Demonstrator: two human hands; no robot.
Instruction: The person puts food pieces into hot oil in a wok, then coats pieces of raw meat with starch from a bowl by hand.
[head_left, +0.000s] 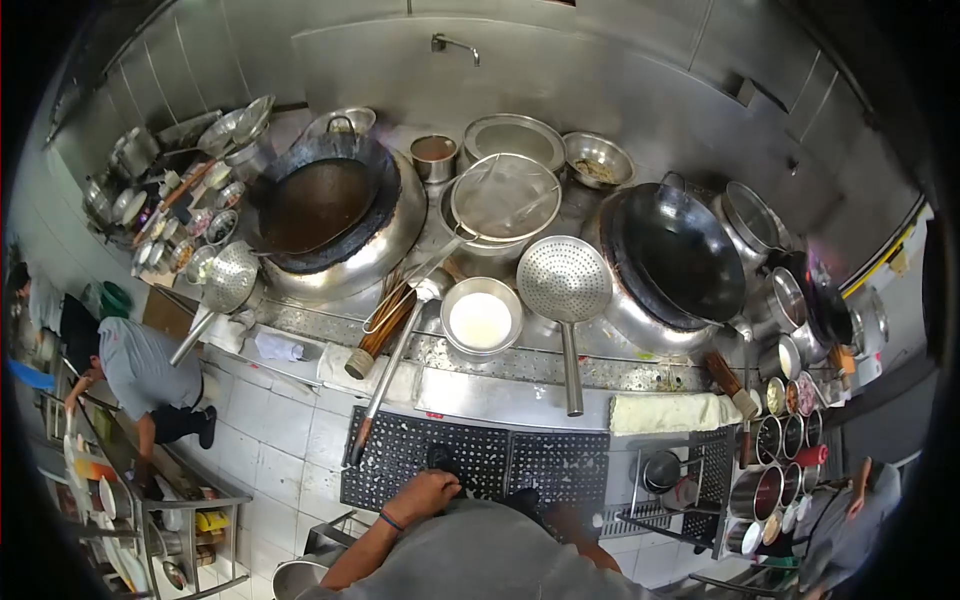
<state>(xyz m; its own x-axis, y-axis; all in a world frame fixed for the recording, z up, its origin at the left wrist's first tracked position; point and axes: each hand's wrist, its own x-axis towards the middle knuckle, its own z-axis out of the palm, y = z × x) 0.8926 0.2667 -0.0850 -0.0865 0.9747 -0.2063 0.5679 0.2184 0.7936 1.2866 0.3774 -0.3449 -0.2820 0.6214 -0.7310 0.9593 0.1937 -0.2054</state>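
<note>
Where the person stands: on black mats (pixel 400 455), facing a steel stove (pixel 640 373) with a bowl (pixel 482 285) of white liquid near its front edge.
Left hand (pixel 425 495): between the bowl and the person's body, below a dark wristband (pixel 391 521); the fingers look curled, and whether they hold anything cannot be told.
Right hand (pixel 572 522): on the body side of the bowl, farther right, dim and blurred; open or closed cannot be told.
Ladle (pixel 394 358): just left of the bowl, its wooden handle end jutting out over the mats.
Stick brush (pixel 385 335): left of the bowl, beyond the ladle.
Scoop with holes (pixel 564 280): just right of the bowl, handle toward the person.
Mesh strainer (pixel 505 197): behind the bowl.
Left wok (pixel 325 148): behind and left of the bowl, holding brown liquid.
Right wok (pixel 670 210): behind and right of the bowl.
Co-worker (pixel 150 370): well left of the bowl, bending.
</note>
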